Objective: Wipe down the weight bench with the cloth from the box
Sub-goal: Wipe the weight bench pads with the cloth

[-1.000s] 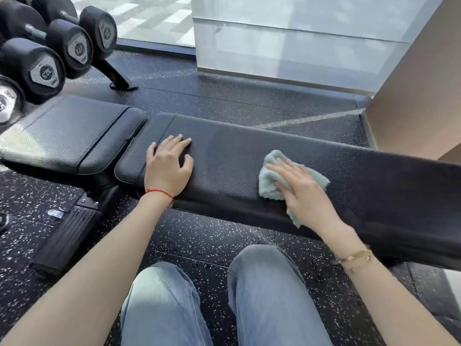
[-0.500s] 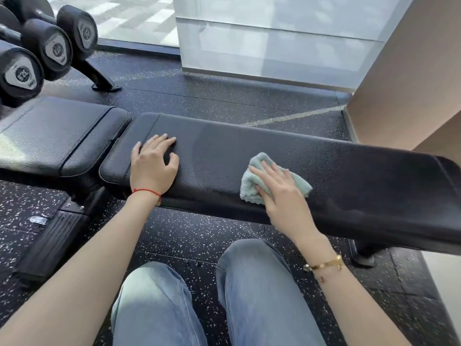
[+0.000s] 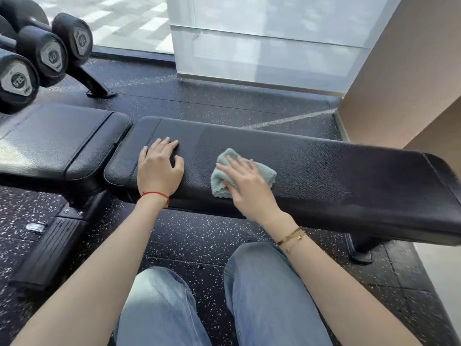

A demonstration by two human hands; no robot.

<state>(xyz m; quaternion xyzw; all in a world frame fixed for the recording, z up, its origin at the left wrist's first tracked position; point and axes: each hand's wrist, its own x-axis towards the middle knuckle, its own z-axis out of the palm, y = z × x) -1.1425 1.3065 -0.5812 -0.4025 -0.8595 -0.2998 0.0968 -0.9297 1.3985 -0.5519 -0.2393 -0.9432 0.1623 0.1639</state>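
Observation:
The black padded weight bench [image 3: 336,176] runs across the view, its long back pad on the right and its seat pad [image 3: 57,141] on the left. A crumpled pale green cloth [image 3: 219,181] lies on the long pad near its middle. My right hand [image 3: 245,187] presses flat on the cloth with straight, spread fingers. My left hand [image 3: 159,168] rests palm down on the left end of the same pad, fingers relaxed, holding nothing. The box is out of view.
A rack of black dumbbells [image 3: 47,53] stands at the far left behind the seat pad. A glass wall [image 3: 262,46] and a beige wall [image 3: 404,71] close the far side. My knees in jeans [image 3: 224,303] are in front of the bench on speckled rubber floor.
My right hand has slid the cloth leftward along the pad, closer to my left hand. The left hand has stayed in place on the pad.

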